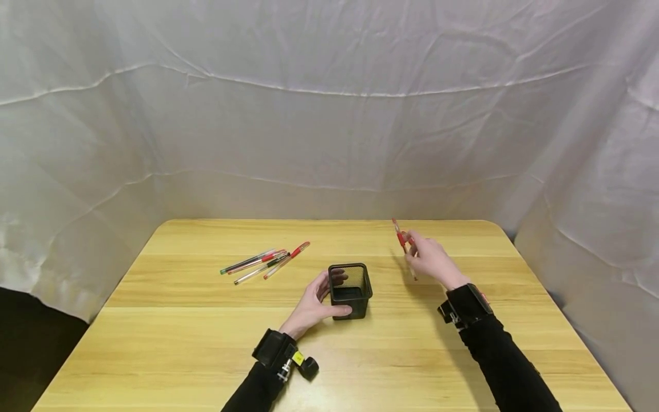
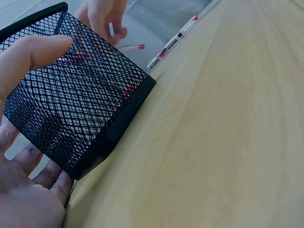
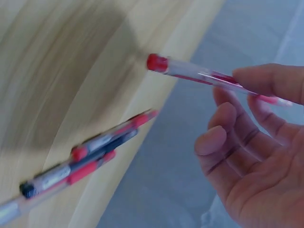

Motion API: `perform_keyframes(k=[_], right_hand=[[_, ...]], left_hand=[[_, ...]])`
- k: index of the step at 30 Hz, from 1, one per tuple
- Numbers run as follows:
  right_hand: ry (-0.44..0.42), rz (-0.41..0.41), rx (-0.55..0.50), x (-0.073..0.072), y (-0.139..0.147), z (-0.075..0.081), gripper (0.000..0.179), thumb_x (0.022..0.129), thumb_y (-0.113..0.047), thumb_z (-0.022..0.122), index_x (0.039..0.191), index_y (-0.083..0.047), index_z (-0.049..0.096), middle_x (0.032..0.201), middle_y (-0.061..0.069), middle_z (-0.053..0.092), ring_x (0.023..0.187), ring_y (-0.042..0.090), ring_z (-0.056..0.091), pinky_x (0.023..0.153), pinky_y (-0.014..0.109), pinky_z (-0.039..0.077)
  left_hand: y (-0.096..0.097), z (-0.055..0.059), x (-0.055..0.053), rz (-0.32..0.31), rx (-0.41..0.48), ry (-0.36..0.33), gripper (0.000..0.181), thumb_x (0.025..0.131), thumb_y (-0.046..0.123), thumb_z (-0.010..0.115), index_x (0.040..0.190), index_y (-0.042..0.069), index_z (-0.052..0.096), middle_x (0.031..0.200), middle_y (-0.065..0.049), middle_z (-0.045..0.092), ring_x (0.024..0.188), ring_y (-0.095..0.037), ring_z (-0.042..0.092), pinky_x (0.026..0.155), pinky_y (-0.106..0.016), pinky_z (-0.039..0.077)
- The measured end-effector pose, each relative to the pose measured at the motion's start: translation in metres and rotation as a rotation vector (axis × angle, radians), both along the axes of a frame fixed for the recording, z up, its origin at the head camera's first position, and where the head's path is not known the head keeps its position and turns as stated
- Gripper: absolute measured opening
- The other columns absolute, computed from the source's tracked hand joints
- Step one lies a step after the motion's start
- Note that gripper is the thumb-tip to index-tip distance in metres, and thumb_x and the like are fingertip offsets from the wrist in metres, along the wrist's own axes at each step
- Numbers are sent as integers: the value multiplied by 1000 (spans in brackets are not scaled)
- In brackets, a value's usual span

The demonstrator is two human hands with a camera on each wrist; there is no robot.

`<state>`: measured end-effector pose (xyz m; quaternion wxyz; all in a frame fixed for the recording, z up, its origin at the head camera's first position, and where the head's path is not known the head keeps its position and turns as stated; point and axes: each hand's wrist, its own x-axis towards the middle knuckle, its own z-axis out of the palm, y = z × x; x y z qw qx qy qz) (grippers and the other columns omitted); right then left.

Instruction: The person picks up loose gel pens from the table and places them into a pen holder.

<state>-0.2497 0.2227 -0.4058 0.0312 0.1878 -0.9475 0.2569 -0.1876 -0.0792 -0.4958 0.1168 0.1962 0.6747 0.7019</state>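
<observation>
The right hand (image 1: 431, 258) pinches a red pen (image 1: 402, 241) aloft while the left hand (image 1: 312, 304) grips the mesh pen holder (image 1: 350, 289). Judging by this, a pen is mid-carry; next it needs lining up over the holder's open top.

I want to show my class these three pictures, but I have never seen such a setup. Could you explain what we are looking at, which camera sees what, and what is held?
No machine here: a person works with bare hands and wears three cameras. The wide picture comes from the head; the close-ups come from each wrist. On the wooden table stands a black mesh pen holder, gripped by the left hand, thumb on its near side. The right hand pinches a red pen above the table. A small pile of loose pens lies at the back left. White cloth hangs behind.
</observation>
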Motion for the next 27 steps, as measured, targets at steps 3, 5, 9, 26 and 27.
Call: perform_keyframes(k=[3, 5, 9, 26, 27], right_hand=[[38, -2, -100, 9, -5, 3, 28, 90, 0, 60, 117, 1, 55, 83, 11, 70, 67, 14, 57, 60, 23, 41], [63, -2, -172, 16, -9, 5, 30, 90, 0, 62, 119, 2, 56, 84, 11, 70, 69, 12, 58, 60, 21, 42], [127, -4, -326, 31, -17, 7, 31, 91, 2, 65, 121, 2, 56, 86, 12, 70, 71, 6, 56, 61, 18, 45], [398, 16, -699, 68, -72, 14, 34, 89, 9, 67, 120, 8, 54, 90, 19, 69, 75, -3, 53, 65, 12, 46], [407, 17, -686, 67, -74, 14, 34, 89, 8, 68, 120, 8, 54, 89, 18, 69, 75, -2, 52, 65, 13, 46]], left_hand=[[0, 0, 0, 3, 1, -5, 80, 80, 7, 84, 148, 7, 44, 151, -14, 52, 146, -29, 42, 128, -48, 24], [0, 0, 0, 6, -2, -11, 79, 80, 7, 84, 148, 9, 45, 151, -13, 52, 146, -28, 42, 128, -48, 24], [0, -1, 0, 11, -4, -18, 77, 79, 7, 84, 147, 11, 46, 151, -12, 52, 146, -27, 42, 128, -47, 24], [0, -2, -1, 11, -12, -12, 78, 79, 8, 85, 146, 14, 47, 150, -9, 54, 146, -25, 43, 128, -48, 25], [0, -2, -1, 15, -12, -13, 77, 79, 8, 85, 146, 14, 47, 150, -9, 54, 145, -25, 43, 128, -48, 25]])
